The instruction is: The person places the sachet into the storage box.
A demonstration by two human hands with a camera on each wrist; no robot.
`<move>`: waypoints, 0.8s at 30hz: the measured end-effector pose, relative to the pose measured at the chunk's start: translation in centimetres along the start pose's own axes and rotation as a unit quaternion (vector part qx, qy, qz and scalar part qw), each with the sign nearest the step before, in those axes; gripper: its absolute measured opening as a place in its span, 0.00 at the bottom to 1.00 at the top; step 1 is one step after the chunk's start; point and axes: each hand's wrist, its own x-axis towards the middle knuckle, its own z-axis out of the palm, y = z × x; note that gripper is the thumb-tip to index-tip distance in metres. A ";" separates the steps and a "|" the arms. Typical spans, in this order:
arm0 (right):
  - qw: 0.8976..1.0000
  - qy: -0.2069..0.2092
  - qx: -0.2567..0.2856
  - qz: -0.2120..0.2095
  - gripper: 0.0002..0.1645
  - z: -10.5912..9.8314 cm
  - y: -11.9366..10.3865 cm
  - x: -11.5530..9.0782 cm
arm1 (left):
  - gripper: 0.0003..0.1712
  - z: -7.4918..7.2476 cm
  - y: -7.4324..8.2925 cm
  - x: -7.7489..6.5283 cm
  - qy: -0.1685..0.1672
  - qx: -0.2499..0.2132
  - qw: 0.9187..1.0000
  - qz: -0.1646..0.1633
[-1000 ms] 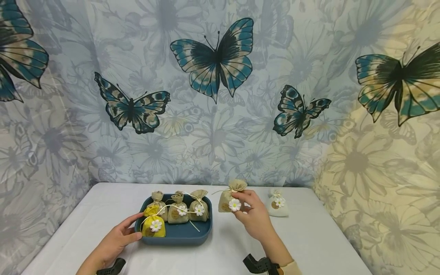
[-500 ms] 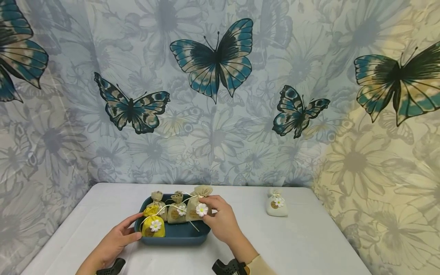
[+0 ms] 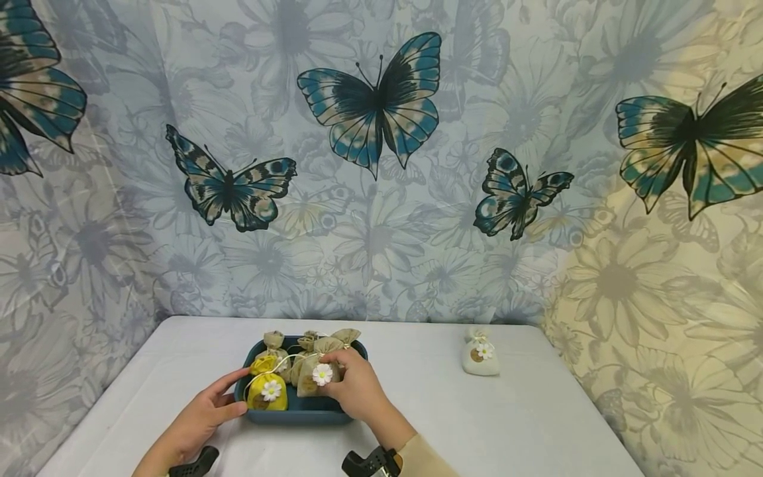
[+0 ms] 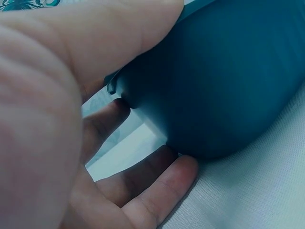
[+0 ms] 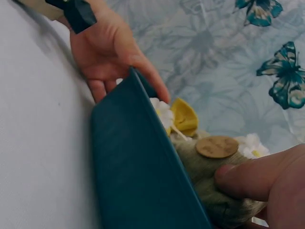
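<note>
My right hand (image 3: pixel 360 387) pinches a beige drawstring pouch (image 3: pixel 308 384) with a white daisy, over the front middle of the blue tray (image 3: pixel 298 419). In the right wrist view, the thumb presses the pouch's cloth beside its round tan label (image 5: pixel 217 147). My left hand (image 3: pixel 203 414) grips the tray's left end, thumb at the front and fingers behind. The left wrist view shows fingertips (image 4: pixel 183 167) against the tray's wall (image 4: pixel 228 86). A yellow pouch (image 3: pixel 257 383) stands at the tray's front left. Several beige pouches (image 3: pixel 273 340) line the back, partly hidden.
A cream pouch (image 3: pixel 477 368) with a daisy and a round label stands on the white tablecloth (image 3: pixel 524 411) to the right. A butterfly-print cloth (image 3: pixel 381 265) hangs behind the table. Thin cords run across the pouches in the tray.
My right hand has carried the beige pouch leftward from beside the tray, past its right end, and down to the front middle. My left hand stays at the tray's left end.
</note>
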 end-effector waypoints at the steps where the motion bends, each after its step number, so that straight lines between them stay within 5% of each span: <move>1: 1.000 -0.002 0.000 -0.001 0.25 0.1 0.0 0.1 | 0.43 0.0 0.0 0.0 -0.001 -0.001 1.000 0.000; 24: 0.992 -0.125 0.020 0.006 0.26 0.7 0.3 2.8 | 0.43 0.1 0.2 -0.1 0.001 0.007 1.000 0.009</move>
